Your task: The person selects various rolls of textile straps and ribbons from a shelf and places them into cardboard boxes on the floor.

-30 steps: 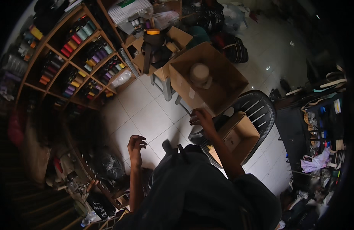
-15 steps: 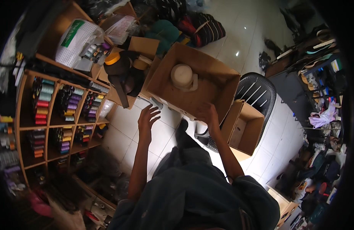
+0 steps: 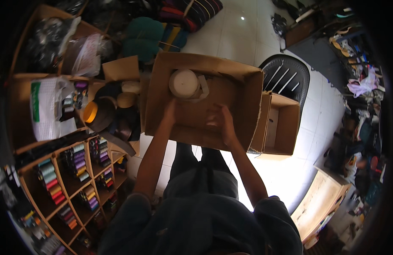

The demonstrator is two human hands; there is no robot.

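A large open cardboard box [image 3: 230, 144] is in front of me, with a wide cream-white roll [image 3: 183, 83] standing inside toward its far left. A loose pale strip [image 3: 203, 88] hangs off the roll's right side. My left hand [image 3: 170, 112] is over the box's left part, just below the roll, its fingers stretched out and seen edge-on. Further right, my right hand [image 3: 222, 120] hangs over the box with its fingers apart and blurred by motion. Neither hand appears to hold anything.
A smaller open box [image 3: 279, 125] rests on a black slatted chair [image 3: 286, 76] at right. Shelves of coloured thread spools [image 3: 77, 163] stand at left, below dark rolls and a yellow-ended roll [image 3: 90, 112]. Teal bundles [image 3: 141, 38] lie beyond. A wooden piece [image 3: 317, 204] is at lower right.
Both hands have moved from the near side of the large box to over its inside. My view has turned and come closer, so the box sits lower and more squarely before me.
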